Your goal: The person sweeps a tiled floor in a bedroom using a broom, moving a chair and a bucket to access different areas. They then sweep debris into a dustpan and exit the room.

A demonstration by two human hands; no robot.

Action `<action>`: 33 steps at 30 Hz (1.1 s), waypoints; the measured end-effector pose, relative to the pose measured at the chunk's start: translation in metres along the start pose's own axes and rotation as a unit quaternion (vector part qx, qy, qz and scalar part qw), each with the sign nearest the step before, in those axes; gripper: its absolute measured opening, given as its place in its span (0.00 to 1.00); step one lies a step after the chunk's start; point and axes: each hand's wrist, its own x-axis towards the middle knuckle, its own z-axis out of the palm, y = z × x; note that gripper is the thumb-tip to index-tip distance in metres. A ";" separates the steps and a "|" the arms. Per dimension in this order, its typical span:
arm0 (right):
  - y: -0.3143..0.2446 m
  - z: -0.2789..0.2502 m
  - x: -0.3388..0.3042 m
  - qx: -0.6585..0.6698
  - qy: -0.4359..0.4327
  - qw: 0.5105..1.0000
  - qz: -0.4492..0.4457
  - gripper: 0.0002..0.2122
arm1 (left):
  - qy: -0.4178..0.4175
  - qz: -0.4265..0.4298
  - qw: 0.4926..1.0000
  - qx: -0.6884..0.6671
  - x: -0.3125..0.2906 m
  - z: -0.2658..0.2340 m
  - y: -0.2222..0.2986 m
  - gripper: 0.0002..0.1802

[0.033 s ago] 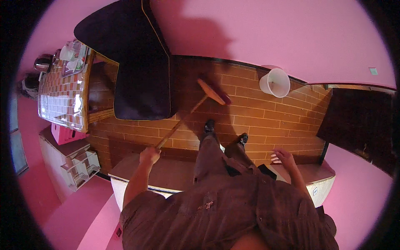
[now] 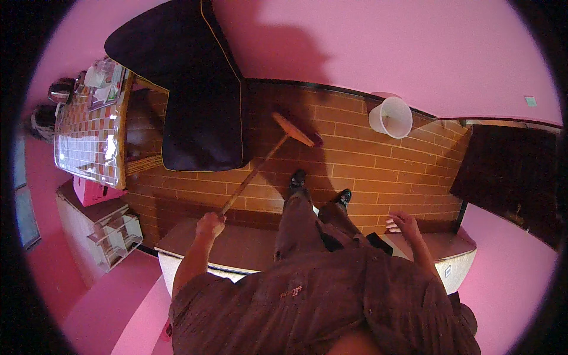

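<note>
Push broom (image 2: 265, 163): located mid-floor, its orange head (image 2: 293, 129) against the brown floor (image 2: 355, 158), between a dark covered chair (image 2: 204, 112) and a white bucket (image 2: 391, 118). Far left: a table (image 2: 86, 151) under a glossy checked cover, small items (image 2: 102, 77) gathered toward its far end. The chair stands just beside the table, presumably to serve as its seat. Left hand (image 2: 211, 225): fingers wrapped around the wooden handle (image 2: 244, 186) at its near portion — a one-handed grip that likely maximises reach. Whether any handle extends behind the fist cannot be told. The forward slant appears to set the head well ahead of the shoes (image 2: 297, 179), which are spaced apart, probably for balance. Right hand (image 2: 402, 222): fingers part-way curled, no object visible, well apart from the handle — apparently not needed for support. The bucket stands near the pink wall (image 2: 355, 47), seemingly clear of foot traffic. Far right: a dark door (image 2: 509, 171).
</note>
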 end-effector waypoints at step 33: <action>0.069 -0.097 0.020 -0.032 -0.010 0.997 0.066 0.11 | 0.103 0.177 0.978 0.031 0.113 -0.055 0.119 0.14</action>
